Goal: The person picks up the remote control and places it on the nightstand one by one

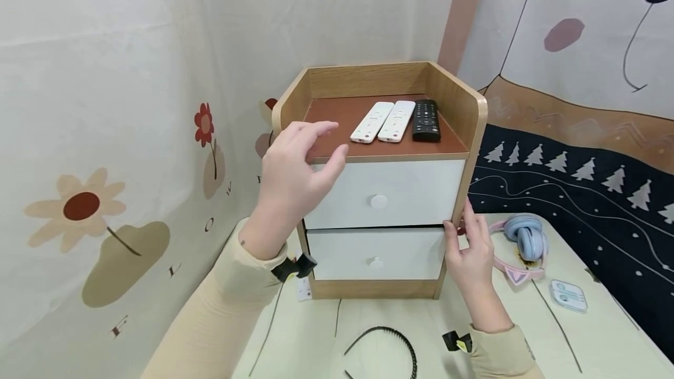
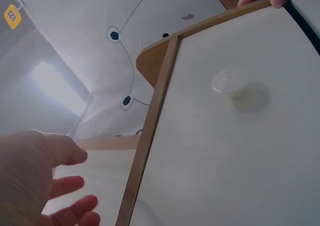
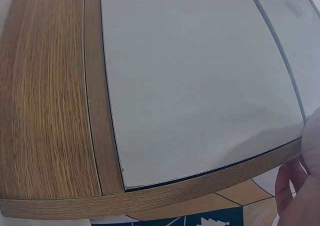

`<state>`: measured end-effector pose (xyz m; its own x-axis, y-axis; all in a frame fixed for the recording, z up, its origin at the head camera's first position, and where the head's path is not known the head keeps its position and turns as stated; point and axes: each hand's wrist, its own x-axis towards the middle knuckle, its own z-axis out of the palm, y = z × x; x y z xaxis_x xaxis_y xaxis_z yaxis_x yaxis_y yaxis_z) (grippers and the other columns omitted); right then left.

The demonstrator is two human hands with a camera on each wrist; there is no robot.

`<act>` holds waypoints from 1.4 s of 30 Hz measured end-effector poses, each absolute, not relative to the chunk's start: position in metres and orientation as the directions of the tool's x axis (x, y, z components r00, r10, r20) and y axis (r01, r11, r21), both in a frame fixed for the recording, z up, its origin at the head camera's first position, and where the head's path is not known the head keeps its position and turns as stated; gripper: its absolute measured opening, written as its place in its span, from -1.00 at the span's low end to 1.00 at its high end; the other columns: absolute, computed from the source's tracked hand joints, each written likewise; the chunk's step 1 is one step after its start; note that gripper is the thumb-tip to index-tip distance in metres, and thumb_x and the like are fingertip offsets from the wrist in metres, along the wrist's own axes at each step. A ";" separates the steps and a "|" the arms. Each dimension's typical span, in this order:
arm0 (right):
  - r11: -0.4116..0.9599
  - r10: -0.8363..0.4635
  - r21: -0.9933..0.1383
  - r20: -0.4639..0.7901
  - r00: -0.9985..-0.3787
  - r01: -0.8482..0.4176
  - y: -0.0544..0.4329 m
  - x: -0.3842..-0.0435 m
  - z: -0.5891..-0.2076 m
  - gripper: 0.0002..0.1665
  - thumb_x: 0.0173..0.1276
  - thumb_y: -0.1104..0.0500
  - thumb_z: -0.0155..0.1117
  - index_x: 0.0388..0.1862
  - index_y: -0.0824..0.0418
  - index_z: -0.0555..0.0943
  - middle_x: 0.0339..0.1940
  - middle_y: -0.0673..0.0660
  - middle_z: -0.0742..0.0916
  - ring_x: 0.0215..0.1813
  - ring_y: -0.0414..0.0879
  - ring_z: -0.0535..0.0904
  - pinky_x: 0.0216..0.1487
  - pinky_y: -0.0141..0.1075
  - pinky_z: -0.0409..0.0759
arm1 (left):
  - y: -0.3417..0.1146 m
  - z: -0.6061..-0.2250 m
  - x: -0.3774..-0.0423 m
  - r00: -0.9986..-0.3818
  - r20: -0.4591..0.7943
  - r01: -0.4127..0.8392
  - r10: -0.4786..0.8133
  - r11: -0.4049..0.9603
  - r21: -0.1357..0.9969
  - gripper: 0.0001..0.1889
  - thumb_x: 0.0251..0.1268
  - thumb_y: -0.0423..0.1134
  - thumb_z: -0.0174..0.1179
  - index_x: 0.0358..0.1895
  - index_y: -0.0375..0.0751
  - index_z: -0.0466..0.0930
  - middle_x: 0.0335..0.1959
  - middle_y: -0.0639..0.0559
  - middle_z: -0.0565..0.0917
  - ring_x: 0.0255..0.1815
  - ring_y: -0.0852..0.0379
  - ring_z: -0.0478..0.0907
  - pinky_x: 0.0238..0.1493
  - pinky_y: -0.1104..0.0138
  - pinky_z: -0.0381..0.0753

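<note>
A small wood-trimmed drawer cabinet (image 1: 375,289) with two white drawers stands before me. Its upper drawer (image 1: 342,192) and lower drawer (image 1: 337,256) each have a round knob, and both are closed. My left hand (image 1: 295,171) is raised in front of the cabinet's upper left, fingers loosely bent and holding nothing. In the left wrist view, a gap separates those fingers from the side panel (image 2: 150,131). With my right hand (image 1: 470,259) I grip the right side edge, thumb at the front and fingers along the outer side. On the brown top lie two white remotes (image 1: 372,123) and a black remote (image 1: 426,120).
Right of the cabinet, blue and pink cat-ear headphones (image 1: 526,238) and a clear case of earphones (image 1: 568,295) lie on the pale table (image 1: 295,350). A black headband (image 1: 409,347) is near the front. Printed cloth (image 1: 131,133) hangs behind and at both sides.
</note>
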<state>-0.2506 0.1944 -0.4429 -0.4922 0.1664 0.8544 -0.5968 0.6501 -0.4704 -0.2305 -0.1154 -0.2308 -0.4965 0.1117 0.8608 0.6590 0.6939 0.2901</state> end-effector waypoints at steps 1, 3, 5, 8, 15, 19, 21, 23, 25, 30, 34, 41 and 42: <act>0.650 0.167 -0.472 0.853 -0.495 -0.595 0.195 -0.251 -0.443 -0.14 0.41 0.44 0.42 0.67 0.35 0.39 -0.11 0.41 0.60 -0.15 -0.13 0.55 0.06 -0.76 0.40 | -0.119 -0.235 -0.229 -0.460 0.881 0.675 0.110 0.689 0.266 -0.66 0.43 -0.11 0.39 0.17 -0.14 0.82 -0.05 -0.16 0.80 -0.12 -0.11 0.69 -0.10 0.14 0.63; 0.652 0.167 -0.471 0.854 -0.493 -0.595 0.195 -0.250 -0.442 -0.14 0.41 0.44 0.42 0.68 0.34 0.39 -0.12 0.41 0.61 -0.15 -0.11 0.54 0.05 -0.75 0.41 | -0.126 -0.242 -0.226 -0.391 0.914 0.705 0.105 0.672 0.225 -0.65 0.41 -0.15 0.41 0.17 -0.18 0.81 -0.09 -0.20 0.79 -0.17 -0.11 0.66 -0.11 0.17 0.64; 0.652 0.168 -0.471 0.854 -0.492 -0.595 0.195 -0.250 -0.442 -0.13 0.41 0.44 0.43 0.68 0.33 0.39 -0.12 0.40 0.61 -0.15 -0.11 0.54 0.05 -0.75 0.41 | -0.136 -0.249 -0.222 -0.334 0.937 0.734 0.098 0.651 0.194 -0.64 0.40 -0.19 0.43 0.19 -0.22 0.80 -0.08 -0.21 0.80 -0.15 -0.12 0.68 -0.07 0.20 0.66; 0.651 0.166 -0.464 0.859 -0.483 -0.601 0.194 -0.250 -0.441 -0.11 0.39 0.46 0.44 0.68 0.33 0.40 -0.13 0.38 0.61 -0.16 -0.08 0.55 0.03 -0.75 0.42 | -0.151 -0.263 -0.218 -0.267 0.962 0.774 0.062 0.608 0.176 -0.62 0.37 -0.23 0.43 0.20 -0.30 0.78 -0.07 -0.24 0.82 -0.14 -0.13 0.68 -0.01 0.28 0.65; 0.649 0.165 -0.462 0.861 -0.481 -0.604 0.195 -0.250 -0.439 -0.12 0.39 0.46 0.43 0.68 0.33 0.39 -0.13 0.39 0.61 -0.18 0.00 0.55 0.03 -0.73 0.42 | -0.185 -0.311 -0.219 -0.264 0.957 0.778 -0.118 0.560 0.284 -0.61 0.34 -0.36 0.37 0.21 -0.37 0.73 -0.10 -0.29 0.80 -0.20 0.01 0.66 0.00 0.51 0.63; 0.648 0.167 -0.455 0.868 -0.468 -0.611 0.196 -0.251 -0.438 -0.13 0.40 0.46 0.43 0.67 0.33 0.42 -0.14 0.38 0.62 -0.19 0.02 0.56 0.02 -0.72 0.42 | -0.202 -0.350 -0.228 -0.410 0.896 0.686 -0.173 0.588 0.428 -0.52 0.37 -0.41 0.39 0.35 -0.29 0.66 -0.04 -0.26 0.80 -0.14 0.22 0.62 -0.01 0.59 0.61; 0.647 0.167 -0.460 0.863 -0.476 -0.608 0.195 -0.250 -0.438 -0.14 0.42 0.43 0.43 0.68 0.31 0.41 -0.13 0.38 0.62 -0.19 0.01 0.55 0.01 -0.72 0.41 | -0.209 -0.370 -0.234 -0.492 0.853 0.629 -0.173 0.607 0.486 -0.47 0.38 -0.42 0.40 0.42 -0.27 0.62 0.01 -0.25 0.79 -0.11 0.23 0.62 -0.02 0.60 0.60; 0.646 0.169 -0.460 0.864 -0.474 -0.609 0.195 -0.250 -0.439 -0.14 0.40 0.45 0.44 0.67 0.32 0.42 -0.14 0.38 0.62 -0.19 -0.02 0.55 0.01 -0.73 0.41 | -0.213 -0.391 -0.241 -0.558 0.813 0.572 -0.165 0.633 0.521 -0.43 0.39 -0.40 0.41 0.46 -0.27 0.58 0.03 -0.22 0.78 -0.12 0.16 0.64 -0.07 0.55 0.62; 0.644 0.170 -0.469 0.858 -0.484 -0.605 0.194 -0.249 -0.439 -0.13 0.41 0.44 0.43 0.68 0.31 0.41 -0.14 0.39 0.61 -0.19 -0.07 0.55 0.01 -0.73 0.42 | -0.216 -0.410 -0.246 -0.621 0.768 0.507 -0.157 0.667 0.546 -0.41 0.39 -0.36 0.42 0.48 -0.25 0.55 0.05 -0.19 0.77 -0.12 0.07 0.67 -0.10 0.45 0.66; 0.643 0.166 -0.454 0.869 -0.467 -0.617 0.193 -0.251 -0.440 -0.13 0.37 0.48 0.44 0.65 0.35 0.42 -0.14 0.37 0.62 -0.18 -0.07 0.55 0.02 -0.71 0.44 | -0.217 -0.452 -0.255 -0.782 0.609 0.331 -0.132 0.741 0.585 -0.34 0.44 -0.20 0.42 0.56 -0.16 0.47 0.12 -0.15 0.72 -0.06 -0.12 0.71 -0.09 0.12 0.70; 0.639 0.169 -0.472 0.856 -0.488 -0.608 0.194 -0.251 -0.441 -0.13 0.41 0.45 0.42 0.68 0.33 0.40 -0.11 0.39 0.61 -0.17 -0.09 0.54 0.03 -0.72 0.42 | -0.220 -0.479 -0.262 -0.874 0.474 0.229 -0.102 0.776 0.588 -0.26 0.47 -0.11 0.42 0.64 -0.12 0.39 0.18 -0.19 0.69 0.00 -0.14 0.70 -0.07 0.06 0.68; 0.642 0.172 -0.499 0.833 -0.525 -0.582 0.196 -0.250 -0.442 -0.14 0.44 0.41 0.42 0.69 0.32 0.39 -0.09 0.42 0.61 -0.12 -0.23 0.52 0.02 -0.67 0.47 | -0.222 -0.515 -0.267 -0.959 0.276 0.116 -0.062 0.803 0.585 -0.18 0.45 -0.06 0.42 0.69 -0.14 0.31 0.20 -0.24 0.67 -0.07 -0.04 0.67 -0.16 0.15 0.64; 0.640 0.173 -0.500 0.834 -0.524 -0.584 0.196 -0.249 -0.442 -0.14 0.44 0.41 0.41 0.69 0.32 0.38 -0.09 0.42 0.61 -0.12 -0.24 0.52 0.02 -0.68 0.46 | -0.222 -0.519 -0.267 -0.966 0.253 0.103 -0.059 0.807 0.581 -0.18 0.44 -0.06 0.41 0.69 -0.14 0.31 0.20 -0.25 0.66 -0.07 -0.04 0.67 -0.15 0.13 0.65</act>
<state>-0.2495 0.1960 -0.4418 -0.5242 0.1727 0.8339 -0.5838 0.6400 -0.4996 -0.2668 -0.2216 -0.5193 -0.9657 -0.0592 0.2530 0.1027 0.8074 0.5810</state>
